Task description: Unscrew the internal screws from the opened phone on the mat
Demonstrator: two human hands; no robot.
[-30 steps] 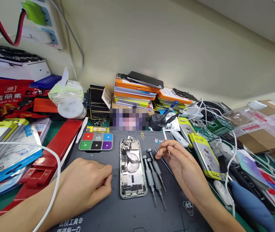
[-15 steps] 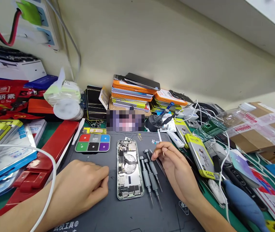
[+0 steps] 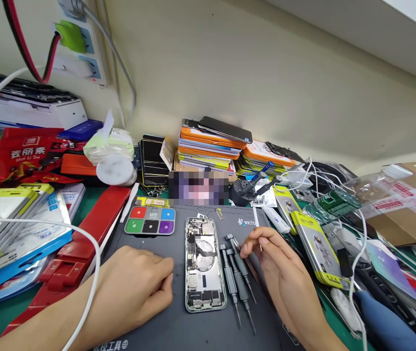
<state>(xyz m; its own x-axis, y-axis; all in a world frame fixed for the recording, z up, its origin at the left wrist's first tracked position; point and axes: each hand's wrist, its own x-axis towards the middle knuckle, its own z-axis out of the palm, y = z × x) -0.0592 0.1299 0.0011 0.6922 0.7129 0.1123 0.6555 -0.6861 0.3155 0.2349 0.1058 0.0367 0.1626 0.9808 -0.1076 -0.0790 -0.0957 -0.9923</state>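
Observation:
My left hand [image 3: 144, 280] rests on the dark mat as a loose fist, with nothing visible in it. To its right lies an opened phone [image 3: 205, 265], its inner parts and a round coil showing. My right hand [image 3: 284, 273] is right of the phone, thumb and fingertips pinched around a thin white stick [image 3: 255, 217] that points up past the fingers; its exact kind is unclear. Several grey precision screwdrivers [image 3: 237, 278] lie between the phone and this hand. A thin strip-like tool lies partly under the right hand.
Behind the phone are a colored-square tray [image 3: 150, 226], a blurred-out patch and a round screwdriver stand [image 3: 242, 191]. Stacked phone boxes [image 3: 208, 146] line the wall. A red tool [image 3: 83, 243] and a white cable [image 3: 92, 292] are at left; boxed parts [image 3: 317, 248] and a bottle [image 3: 335, 202] at right.
The view has shifted, so the whole scene sits a little lower and further right. Both hands keep about the same pose and place beside the phone.

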